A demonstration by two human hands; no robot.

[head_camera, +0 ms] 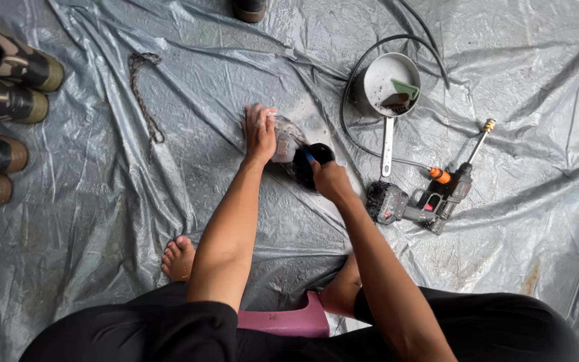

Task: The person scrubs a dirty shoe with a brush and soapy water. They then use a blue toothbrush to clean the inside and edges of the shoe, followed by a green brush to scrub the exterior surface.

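Observation:
My left hand [259,132] presses down on a wet camouflage boot [288,141] that lies on the grey plastic sheet [102,201]. My right hand [330,179] is closed around a blue-handled brush [308,155] at the boot's dark sole end [311,164]. The brush head is hidden against the boot. Both forearms reach forward from my lap.
A metal saucepan [389,84] with soapy water and a green scrub brush [403,94] sits to the right. A cordless spray gun [430,198] with hose lies near it. Several boots [8,80] line the left edge. A chain [143,94] lies on the sheet. My bare foot [179,258] and a pink stool [283,322] are below.

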